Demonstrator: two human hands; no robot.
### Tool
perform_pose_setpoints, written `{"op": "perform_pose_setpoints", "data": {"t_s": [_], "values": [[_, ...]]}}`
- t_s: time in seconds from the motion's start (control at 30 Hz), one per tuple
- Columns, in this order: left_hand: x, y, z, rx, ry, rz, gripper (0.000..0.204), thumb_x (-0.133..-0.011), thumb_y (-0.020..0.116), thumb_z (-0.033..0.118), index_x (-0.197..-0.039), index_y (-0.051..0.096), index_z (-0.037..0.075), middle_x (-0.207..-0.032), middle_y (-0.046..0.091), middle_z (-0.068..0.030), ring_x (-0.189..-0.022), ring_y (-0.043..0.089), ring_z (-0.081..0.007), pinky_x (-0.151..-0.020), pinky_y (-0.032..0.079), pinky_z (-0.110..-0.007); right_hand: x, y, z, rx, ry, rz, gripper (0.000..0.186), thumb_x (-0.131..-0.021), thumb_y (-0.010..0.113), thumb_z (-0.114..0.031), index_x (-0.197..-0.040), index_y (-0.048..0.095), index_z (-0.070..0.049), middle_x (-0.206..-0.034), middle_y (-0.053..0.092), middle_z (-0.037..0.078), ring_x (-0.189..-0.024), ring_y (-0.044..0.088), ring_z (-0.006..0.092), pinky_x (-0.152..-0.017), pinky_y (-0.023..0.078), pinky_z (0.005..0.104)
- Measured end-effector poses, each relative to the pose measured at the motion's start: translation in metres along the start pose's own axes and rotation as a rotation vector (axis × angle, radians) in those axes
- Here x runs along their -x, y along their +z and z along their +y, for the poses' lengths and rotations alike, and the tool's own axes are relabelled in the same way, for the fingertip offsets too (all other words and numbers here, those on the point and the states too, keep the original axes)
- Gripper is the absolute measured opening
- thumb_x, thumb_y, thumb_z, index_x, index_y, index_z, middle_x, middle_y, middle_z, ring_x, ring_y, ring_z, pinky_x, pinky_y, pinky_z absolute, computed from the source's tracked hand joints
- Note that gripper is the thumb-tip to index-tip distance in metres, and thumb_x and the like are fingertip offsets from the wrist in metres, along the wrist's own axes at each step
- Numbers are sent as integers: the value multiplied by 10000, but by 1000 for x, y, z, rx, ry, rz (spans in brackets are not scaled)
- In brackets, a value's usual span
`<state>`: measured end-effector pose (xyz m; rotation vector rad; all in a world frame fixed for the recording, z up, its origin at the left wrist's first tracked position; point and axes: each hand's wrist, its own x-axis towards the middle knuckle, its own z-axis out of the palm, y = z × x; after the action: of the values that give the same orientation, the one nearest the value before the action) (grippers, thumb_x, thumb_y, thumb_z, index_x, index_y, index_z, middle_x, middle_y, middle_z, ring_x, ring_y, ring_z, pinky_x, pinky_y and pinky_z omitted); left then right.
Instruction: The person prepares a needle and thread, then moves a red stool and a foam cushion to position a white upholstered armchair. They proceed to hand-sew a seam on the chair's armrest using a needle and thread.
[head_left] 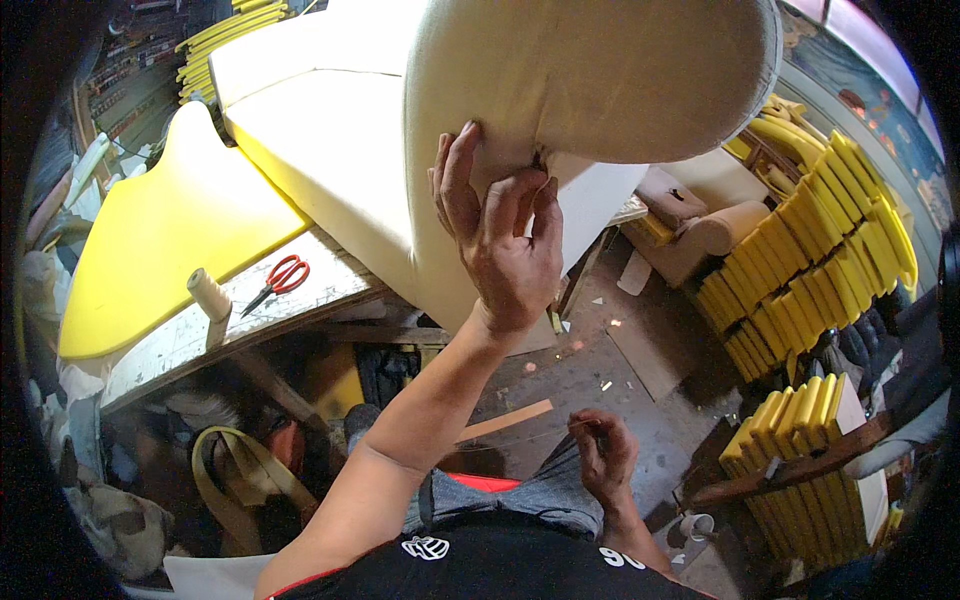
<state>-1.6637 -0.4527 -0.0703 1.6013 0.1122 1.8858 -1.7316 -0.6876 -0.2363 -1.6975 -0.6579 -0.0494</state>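
Note:
A large cream upholstered furniture piece (470, 80), with a rounded padded end, fills the upper middle. My left hand (510, 235) is raised against it beside a seam. Its thumb and forefinger are pinched together just below a small dark gap in that seam, while the other fingers rest on the fabric. What the pinch holds is too small to name. Lower and to the right, my right hand (605, 455) is closed in front of my lap, fingertips together. A faint thin line, like thread, shows near its fingertips.
On the white bench (335, 265) at left lie red-handled scissors (275, 283) and a thread spool (208, 295), next to a yellow foam panel (170, 230). Stacked yellow foam pieces (810, 260) stand at right. Scraps litter the floor, including an orange-brown strip (505, 421).

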Motion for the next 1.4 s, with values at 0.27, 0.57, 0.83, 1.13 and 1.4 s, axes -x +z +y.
{"op": "perform_pose_setpoints", "data": {"t_s": [0.27, 0.57, 0.83, 1.13, 1.4], "values": [[-15, -6, -3, -49, 268, 21, 205, -755, 763, 16, -926, 721, 120, -1426, 499, -184, -1381, 407, -411, -1134, 302, -537, -58, 2, -33, -230, -279, 130, 129, -941, 582, 51, -1064, 587, 16, -1025, 588, 114, -898, 638, 214, -814, 541, 371], [-17, -18, -18, -130, 434, -6, 364, -761, 779, 22, -1084, 772, 191, -1413, 515, -199, -1336, 457, -388, -1119, 347, -471, -141, 31, -95, -518, -800, 246, 321, -998, 574, -181, -1235, 538, 34, -1211, 602, 206, -1056, 635, 312, -868, 542, 437], [-12, -15, -13, -140, 295, -38, 333, -788, 752, 41, -1096, 763, 168, -1411, 517, -148, -1373, 422, -375, -1162, 278, -527, -183, 61, -111, -665, -989, 275, 380, -963, 623, -188, -1246, 537, 51, -1224, 612, 234, -1119, 628, 337, -914, 545, 470], [-12, -14, -22, -84, 419, -14, 298, -815, 727, 54, -1079, 769, 185, -1427, 509, -153, -1379, 416, -386, -1163, 276, -538, -198, 76, -116, -453, -917, 526, 237, -852, 667, 127, -1067, 636, 33, -1001, 716, 182, -936, 698, 264, -847, 564, 363], [-10, -11, -27, -164, 504, 4, 261, -820, 761, 40, -1034, 780, 189, -1434, 501, -191, -1335, 458, -404, -1124, 342, -503, -199, 74, -113, -346, -962, 412, 174, -932, 597, 60, -1103, 619, 42, -1092, 686, 214, -1018, 676, 282, -893, 555, 390]]}}
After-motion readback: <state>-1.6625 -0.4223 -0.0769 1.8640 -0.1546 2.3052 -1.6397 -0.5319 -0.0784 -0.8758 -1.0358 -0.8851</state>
